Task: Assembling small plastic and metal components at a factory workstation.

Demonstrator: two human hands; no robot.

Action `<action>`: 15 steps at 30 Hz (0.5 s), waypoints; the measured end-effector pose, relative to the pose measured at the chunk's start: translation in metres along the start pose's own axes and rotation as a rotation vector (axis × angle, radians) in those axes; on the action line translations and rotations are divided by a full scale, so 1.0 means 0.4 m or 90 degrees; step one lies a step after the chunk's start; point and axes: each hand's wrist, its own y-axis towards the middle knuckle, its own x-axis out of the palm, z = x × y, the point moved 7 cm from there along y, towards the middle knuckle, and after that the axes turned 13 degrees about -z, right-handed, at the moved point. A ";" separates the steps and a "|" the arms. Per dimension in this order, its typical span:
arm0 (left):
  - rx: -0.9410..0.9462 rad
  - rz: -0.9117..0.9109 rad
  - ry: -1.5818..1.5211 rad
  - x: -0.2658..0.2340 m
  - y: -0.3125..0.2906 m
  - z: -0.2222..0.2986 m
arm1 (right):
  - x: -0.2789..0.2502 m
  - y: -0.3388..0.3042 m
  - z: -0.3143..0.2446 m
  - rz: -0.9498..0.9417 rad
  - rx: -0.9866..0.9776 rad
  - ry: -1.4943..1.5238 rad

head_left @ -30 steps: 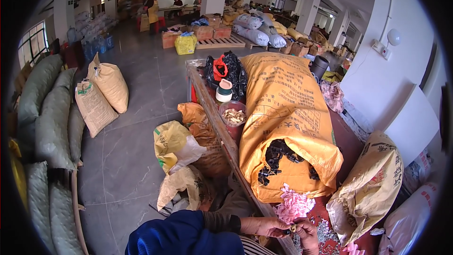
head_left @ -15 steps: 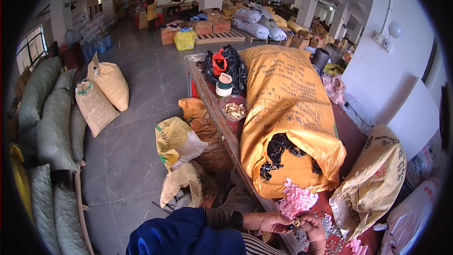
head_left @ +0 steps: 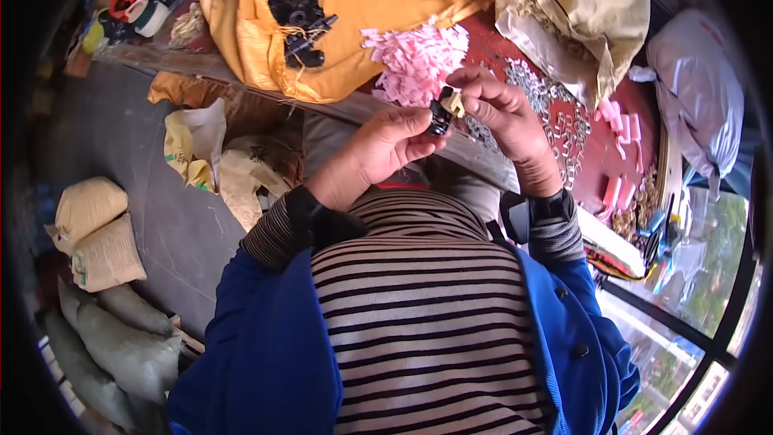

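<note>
Between finger and thumb, my left hand (head_left: 385,147) grips a small black plastic part (head_left: 440,119). My right hand (head_left: 509,117) pinches a small yellowish-tan piece (head_left: 453,104) against that part's upper right side. Both hands are held over the table's wooden edge (head_left: 483,157). Just beyond them lies a heap of pink strips (head_left: 419,56). Small silvery metal pieces (head_left: 570,133) are spread on the red tabletop (head_left: 600,157) to the right of my right hand. Farther back, an orange woven sack (head_left: 229,24) gapes open with black plastic parts (head_left: 302,20) inside.
A beige sack (head_left: 604,0) stands open at the far right, beside a whitish bag (head_left: 700,89). Pink curled pieces (head_left: 618,125) lie near the table's right side. Full sacks (head_left: 109,250) rest on the grey floor at left. A window (head_left: 700,274) is at lower right.
The view has tilted down, so my hands and torso now fill the middle. Both hands still hold the small parts together. The far room has left the picture.
</note>
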 end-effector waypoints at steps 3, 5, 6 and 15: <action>-0.020 -0.009 0.005 0.019 0.001 -0.020 | 0.015 -0.022 -0.003 -0.010 -0.004 0.060; -0.023 -0.008 0.007 0.018 0.001 -0.025 | 0.018 -0.031 -0.005 -0.016 -0.011 0.016; -0.022 -0.013 0.014 0.017 0.003 -0.025 | 0.018 -0.030 -0.007 -0.023 -0.015 -0.006; -0.034 -0.012 0.015 -0.001 0.014 -0.024 | 0.016 -0.012 -0.026 -0.069 -0.031 -0.181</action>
